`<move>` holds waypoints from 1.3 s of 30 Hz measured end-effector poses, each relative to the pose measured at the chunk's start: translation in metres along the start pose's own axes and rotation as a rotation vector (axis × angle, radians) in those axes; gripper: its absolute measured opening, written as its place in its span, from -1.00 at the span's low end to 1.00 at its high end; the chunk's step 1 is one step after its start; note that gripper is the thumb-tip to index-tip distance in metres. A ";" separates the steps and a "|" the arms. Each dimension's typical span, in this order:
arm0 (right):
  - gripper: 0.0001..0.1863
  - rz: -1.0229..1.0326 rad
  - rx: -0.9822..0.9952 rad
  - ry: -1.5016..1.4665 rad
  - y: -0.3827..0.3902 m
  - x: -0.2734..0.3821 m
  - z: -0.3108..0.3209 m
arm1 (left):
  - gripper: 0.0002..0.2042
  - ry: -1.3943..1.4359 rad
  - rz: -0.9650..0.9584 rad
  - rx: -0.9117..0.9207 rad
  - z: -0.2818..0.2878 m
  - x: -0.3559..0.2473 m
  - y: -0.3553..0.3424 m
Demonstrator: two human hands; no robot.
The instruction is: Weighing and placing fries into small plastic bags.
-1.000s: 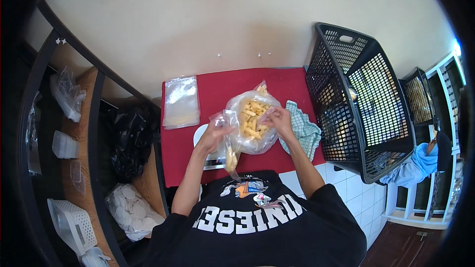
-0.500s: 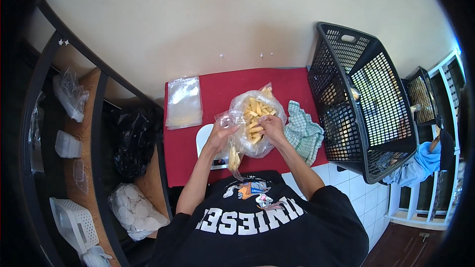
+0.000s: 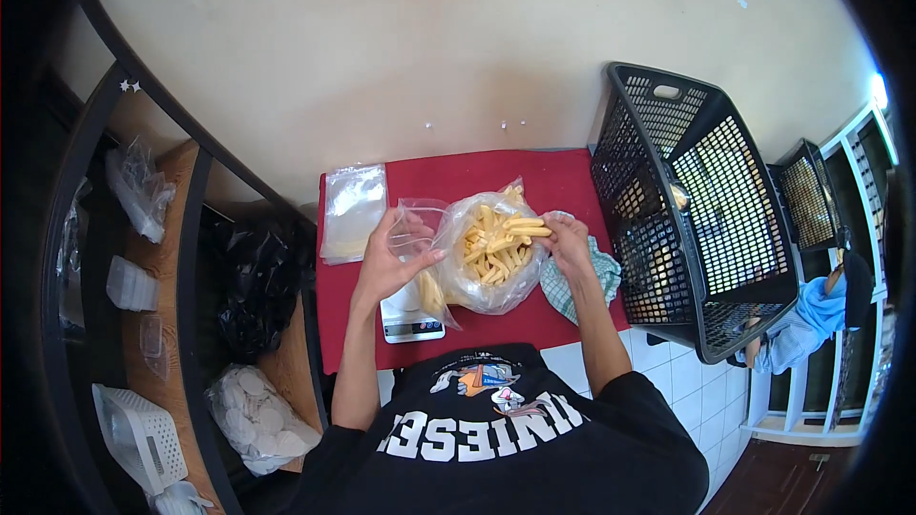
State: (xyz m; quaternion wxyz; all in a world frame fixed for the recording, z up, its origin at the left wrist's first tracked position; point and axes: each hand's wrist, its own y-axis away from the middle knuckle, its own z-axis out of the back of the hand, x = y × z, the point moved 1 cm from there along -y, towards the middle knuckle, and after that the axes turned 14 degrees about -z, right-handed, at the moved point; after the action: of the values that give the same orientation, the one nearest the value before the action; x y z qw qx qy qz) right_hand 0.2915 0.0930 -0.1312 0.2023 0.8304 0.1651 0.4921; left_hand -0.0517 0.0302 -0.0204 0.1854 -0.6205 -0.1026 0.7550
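A large clear plastic bag [image 3: 525, 294] full of pale yellow sticks like French fries [image 3: 496, 262] lies open on the red-covered table. My left hand [image 3: 386, 265] holds the mouth of a small clear bag [image 3: 435, 298] apart, thumb and fingers spread inside its opening. Some sticks lie in the bottom of that small bag, which hangs over a white kitchen scale [image 3: 415, 329]. At the large bag's right side, my right hand [image 3: 570, 246] pinches several sticks, pointing left above the heap.
Flat clear bags [image 3: 355, 208] lie at the table's back left. A green checked cloth [image 3: 601, 277] is under my right wrist. A tall black basket [image 3: 668, 219] stands at the right, shelves [image 3: 181, 257] at the left. Beyond the basket is a person in light blue [image 3: 816, 310].
My right hand has risen out of the heap to the right with sticks in it. My left hand has moved left and spread the small bag's mouth wider. More of the scale shows.
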 end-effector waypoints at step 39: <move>-0.91 0.648 0.628 0.959 0.103 0.150 -0.207 | -0.34 -0.175 -0.419 0.155 -0.020 -0.058 -0.080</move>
State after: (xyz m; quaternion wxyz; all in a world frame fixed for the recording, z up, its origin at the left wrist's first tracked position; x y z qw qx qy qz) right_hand 0.1853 0.1114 0.1227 -0.3041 0.5463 0.1141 0.7720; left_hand -0.0108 0.0777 0.0589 0.3755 -0.5016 -0.1868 0.7566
